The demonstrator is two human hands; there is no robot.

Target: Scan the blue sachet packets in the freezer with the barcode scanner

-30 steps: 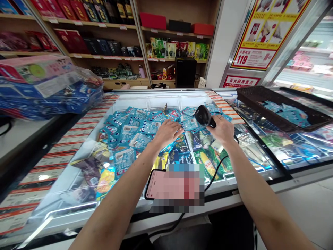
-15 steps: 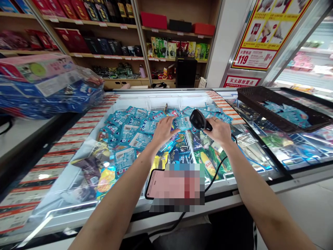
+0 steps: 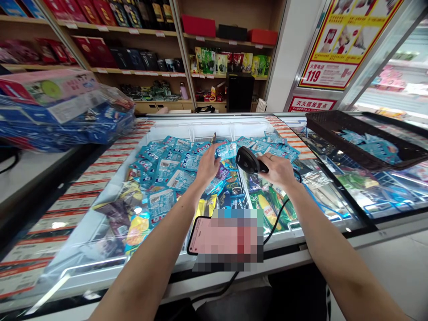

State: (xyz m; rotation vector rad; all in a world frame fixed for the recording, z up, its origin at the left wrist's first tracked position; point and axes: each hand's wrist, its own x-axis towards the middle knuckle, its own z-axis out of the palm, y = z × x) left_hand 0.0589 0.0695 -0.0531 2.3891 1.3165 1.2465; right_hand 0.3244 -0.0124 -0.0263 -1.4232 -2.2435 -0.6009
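My left hand [image 3: 207, 166] is closed on the edge of a blue ice-cream packet [image 3: 227, 151], held tilted above the pile. My right hand [image 3: 278, 170] grips a black handheld barcode scanner [image 3: 246, 160] by its handle, its head close to the packet's right side. From the scanner a black cable [image 3: 278, 223] runs down to the front edge. Under both hands many similar blue packets [image 3: 166, 168] lie spread over the chest freezer. A phone [image 3: 214, 236] with a pink screen rests near the front, partly covered by a blurred patch.
At the left stand plastic-wrapped boxes [image 3: 50, 107]. A dark brown basket [image 3: 316, 127] with several blue packets sits on the freezer at the right. Price labels [image 3: 80, 187] line the left glass edge. Behind are stocked shelves [image 3: 143, 71] and a black box [image 3: 240, 92].
The packet has shifted slightly left and up with my left hand and tilted. The scanner has moved a little left and its head is turned differently.
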